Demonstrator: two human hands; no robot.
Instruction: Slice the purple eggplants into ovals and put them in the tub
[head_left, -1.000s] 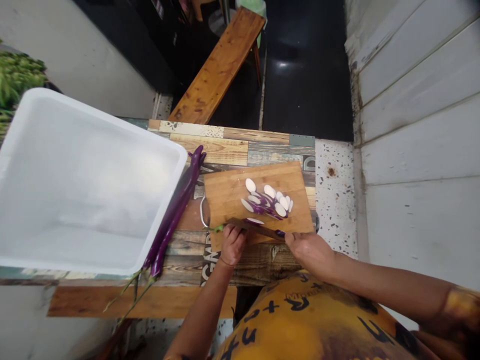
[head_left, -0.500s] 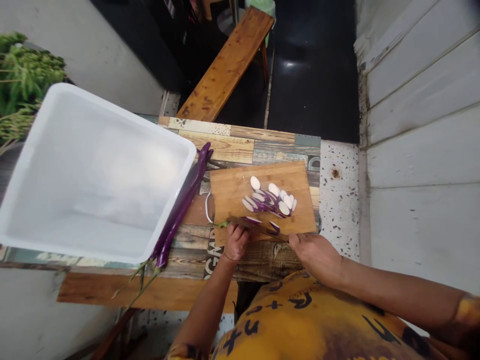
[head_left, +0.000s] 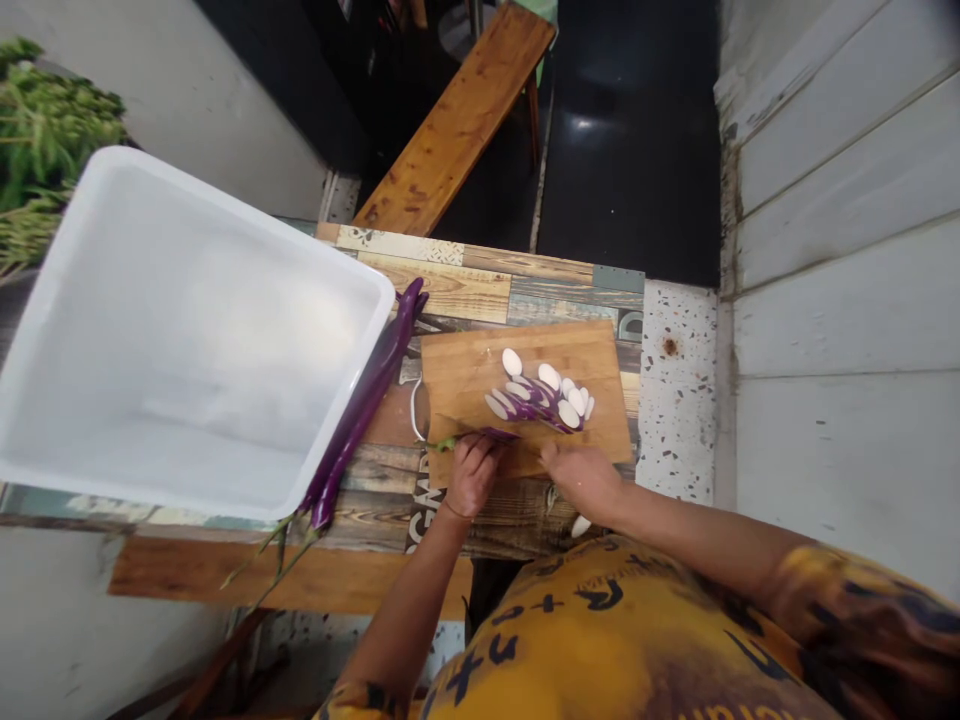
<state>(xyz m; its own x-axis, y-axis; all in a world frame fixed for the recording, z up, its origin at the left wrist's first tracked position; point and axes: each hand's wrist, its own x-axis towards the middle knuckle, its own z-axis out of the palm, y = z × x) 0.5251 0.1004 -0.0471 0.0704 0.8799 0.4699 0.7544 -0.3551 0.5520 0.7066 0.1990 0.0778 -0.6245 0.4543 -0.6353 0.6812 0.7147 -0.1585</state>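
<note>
A wooden cutting board [head_left: 465,375] lies on the patterned table. Several white, purple-edged eggplant slices [head_left: 544,395] are piled on its right half. My left hand [head_left: 471,472] is closed on the stub of an eggplant [head_left: 496,435] at the board's near edge, and its green stem [head_left: 446,443] pokes out to the left. My right hand [head_left: 579,477] is closed just right of the stub, at the spot where it held a knife a moment ago. The blade is hardly visible between the hands. One white slice [head_left: 581,525] lies by my right wrist near the table's front edge.
A large white plastic tub [head_left: 187,330] fills the table's left side. Two long whole purple eggplants [head_left: 364,405] lie between tub and board. Green leafy stalks [head_left: 45,130] sit far left. A wooden bench [head_left: 457,120] stands beyond the table, and a white plank wall [head_left: 840,250] is on the right.
My right hand has moved left along the board's near edge, closer to my left hand. A white slice now lies by my right wrist. The long knife blade no longer shows.
</note>
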